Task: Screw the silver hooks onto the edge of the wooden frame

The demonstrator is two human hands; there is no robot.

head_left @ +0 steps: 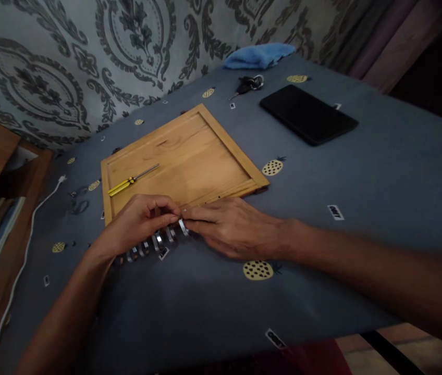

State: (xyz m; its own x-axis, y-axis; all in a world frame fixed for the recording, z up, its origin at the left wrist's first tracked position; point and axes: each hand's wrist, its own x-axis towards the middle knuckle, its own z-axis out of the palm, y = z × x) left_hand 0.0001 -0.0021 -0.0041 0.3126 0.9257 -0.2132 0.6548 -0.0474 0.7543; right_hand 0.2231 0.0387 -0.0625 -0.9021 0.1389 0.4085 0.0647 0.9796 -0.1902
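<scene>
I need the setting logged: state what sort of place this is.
Probably a room in a home, not a workshop: patterned wallpaper, a pineapple-print bed sheet as work surface, keys and a tablet lying by the wooden panel.

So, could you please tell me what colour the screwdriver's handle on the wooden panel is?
Yellow with black, on the screwdriver lying on the wooden panel; the head view shows it.

Smooth wooden panel [182,156]; shiny, seemingly metal handle [154,244]; matt printed cloth cover [381,166]; glossy black tablet [309,113].

two hands [143,221], one screwdriver [131,180], one tablet [309,114]
</scene>
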